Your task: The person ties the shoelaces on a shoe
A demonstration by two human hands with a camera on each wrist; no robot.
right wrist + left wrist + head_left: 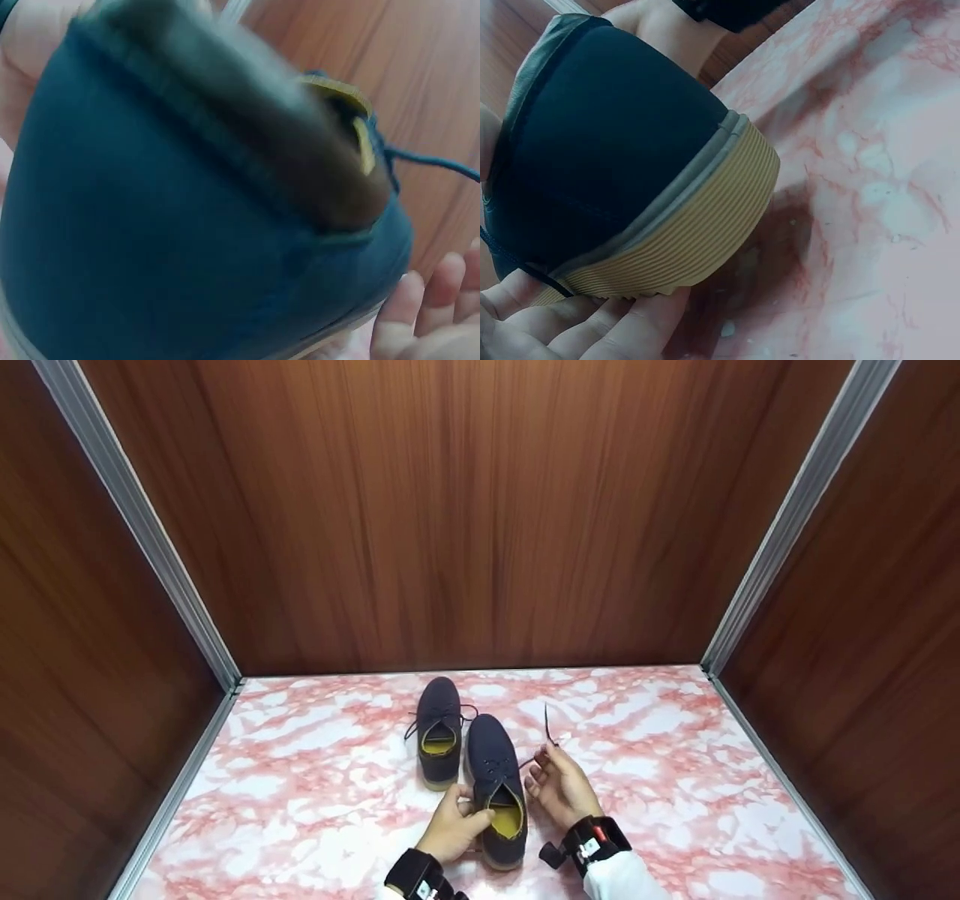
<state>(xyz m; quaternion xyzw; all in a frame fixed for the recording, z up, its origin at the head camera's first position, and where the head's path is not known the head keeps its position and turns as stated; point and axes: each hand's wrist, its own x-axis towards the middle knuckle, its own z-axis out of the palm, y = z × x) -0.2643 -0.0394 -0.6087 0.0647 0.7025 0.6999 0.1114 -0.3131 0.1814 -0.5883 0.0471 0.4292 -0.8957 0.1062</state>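
Note:
A dark navy lace-up shoe (491,742) with a yellow lining points away from me. My left hand (451,826) grips its left side near the heel, the thumb over the collar. In the left wrist view, fingers lie along its ribbed tan sole (697,225). Right of the shoe, my right hand (564,789) pinches a dark shoelace (547,724) whose free end sticks up past the fingertips. The right wrist view shows the lace (435,160) running out from the shoe's eyelets; the pinch itself is outside that view.
The matching shoe (439,697) stands just left and farther back, its laces loose at both sides. Both shoes are on a pink-and-white marbled surface (315,780). Brown wood-grain panels (465,525) with grey metal corner strips (780,540) enclose the back and sides.

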